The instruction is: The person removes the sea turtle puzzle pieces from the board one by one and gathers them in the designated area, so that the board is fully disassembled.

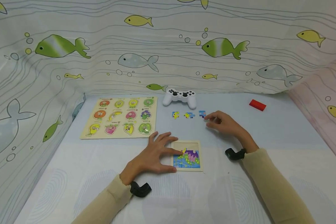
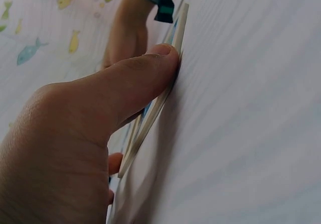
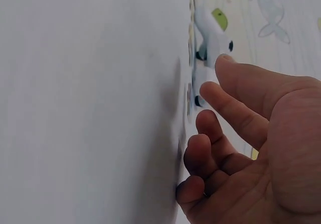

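My left hand rests with spread fingers over the left side of a small wooden jigsaw tray. Its index finger touches the pieces inside, and the thumb lies at the lower edge. In the left wrist view the thumb presses on the tray's pale rim. Inside, an assembled picture fills the lower part; bare wood shows at the top. My right hand hovers with loosely bent fingers beside a blue and purple jigsaw piece. Thumb and index stand apart in the right wrist view, nothing between them.
Two more loose pieces, a left one and a middle one, lie in line with it. Behind them sits a white game controller. A fruit peg board lies back left, a red block back right. Fish-patterned cloth surrounds the table.
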Available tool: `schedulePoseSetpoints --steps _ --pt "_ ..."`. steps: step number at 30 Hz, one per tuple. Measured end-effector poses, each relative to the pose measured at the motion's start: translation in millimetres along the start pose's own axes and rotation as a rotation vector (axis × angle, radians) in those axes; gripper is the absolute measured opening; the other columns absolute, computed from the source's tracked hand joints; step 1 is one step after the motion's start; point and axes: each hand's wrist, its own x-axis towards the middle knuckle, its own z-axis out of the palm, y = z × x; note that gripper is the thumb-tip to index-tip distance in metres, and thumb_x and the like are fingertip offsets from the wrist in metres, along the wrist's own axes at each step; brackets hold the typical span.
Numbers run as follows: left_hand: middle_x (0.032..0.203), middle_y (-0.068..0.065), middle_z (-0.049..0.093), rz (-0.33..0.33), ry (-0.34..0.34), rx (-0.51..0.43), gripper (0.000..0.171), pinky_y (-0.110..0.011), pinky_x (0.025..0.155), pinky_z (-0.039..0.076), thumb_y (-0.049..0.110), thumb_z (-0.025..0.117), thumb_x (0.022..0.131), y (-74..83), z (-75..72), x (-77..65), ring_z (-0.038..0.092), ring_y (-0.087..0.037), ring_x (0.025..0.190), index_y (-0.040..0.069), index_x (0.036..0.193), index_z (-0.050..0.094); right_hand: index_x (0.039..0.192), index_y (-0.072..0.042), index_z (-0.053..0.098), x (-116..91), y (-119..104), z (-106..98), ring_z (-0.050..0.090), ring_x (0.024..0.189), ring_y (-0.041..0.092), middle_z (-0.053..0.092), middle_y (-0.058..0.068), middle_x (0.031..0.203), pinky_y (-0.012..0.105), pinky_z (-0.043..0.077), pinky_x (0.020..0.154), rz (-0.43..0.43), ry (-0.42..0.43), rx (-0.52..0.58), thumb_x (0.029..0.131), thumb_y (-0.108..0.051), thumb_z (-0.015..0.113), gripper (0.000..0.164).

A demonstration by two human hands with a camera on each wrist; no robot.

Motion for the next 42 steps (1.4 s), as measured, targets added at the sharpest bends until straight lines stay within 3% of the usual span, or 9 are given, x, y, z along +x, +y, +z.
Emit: schedulePoseSetpoints --steps 11,19,27,36,42 --pt "0.155 -0.002 0.049 -0.005 0.000 -0.002 0.057 -0.070 0.117 0.010 0.066 0.071 0.078 -0.7 0.3 0.3 0.030 -0.034 0.153 0.043 0.130 0.068 0.117 -0.011 0.074 -14 -14 15 0.052 0.082 0.019 0.065 0.006 0.103 0.025 0.044 0.070 -0.152 -0.025 0.040 0.093 -0.016 0.075 0.025" --pt "0.155 -0.001 0.050 -0.007 0.015 -0.016 0.055 -0.070 0.117 0.010 0.066 0.074 0.077 -2.8 -0.5 -1.2 0.032 -0.034 0.153 0.042 0.126 0.071 0.099 -0.015 0.077 -19 -35 31 0.054 0.075 0.014 0.069 -0.003 0.090 0.023 0.045 0.067 -0.271 -0.167 0.074 0.088 -0.014 0.079 0.011" --pt "0.155 -0.001 0.050 -0.015 0.013 -0.047 0.051 -0.070 0.118 0.008 0.064 0.077 0.077 -4.3 -0.6 -1.3 0.030 -0.033 0.153 0.040 0.122 0.073 0.107 -0.017 0.079 -24 -59 49 0.053 0.087 0.012 0.064 -0.005 0.093 0.026 0.043 0.077 -0.373 -0.258 -0.006 0.089 -0.019 0.079 0.018" --pt "0.152 -0.003 0.054 -0.013 0.053 -0.085 0.046 -0.071 0.116 0.009 0.061 0.082 0.073 -5.0 -0.1 0.3 0.034 -0.035 0.152 0.036 0.112 0.073 0.113 -0.021 0.079 -27 -67 59 0.049 0.084 0.013 0.063 -0.001 0.094 0.025 0.038 0.073 -0.452 -0.306 -0.112 0.090 -0.017 0.077 0.023" --pt "0.153 0.003 0.054 -0.064 0.041 -0.095 0.057 -0.065 0.120 0.007 0.062 0.078 0.076 -4.5 1.3 0.8 0.032 -0.028 0.153 0.032 0.122 0.065 0.114 -0.021 0.079 -29 -67 60 0.049 0.083 0.013 0.065 -0.003 0.094 0.025 0.038 0.073 -0.454 -0.321 -0.127 0.090 -0.018 0.078 0.024"
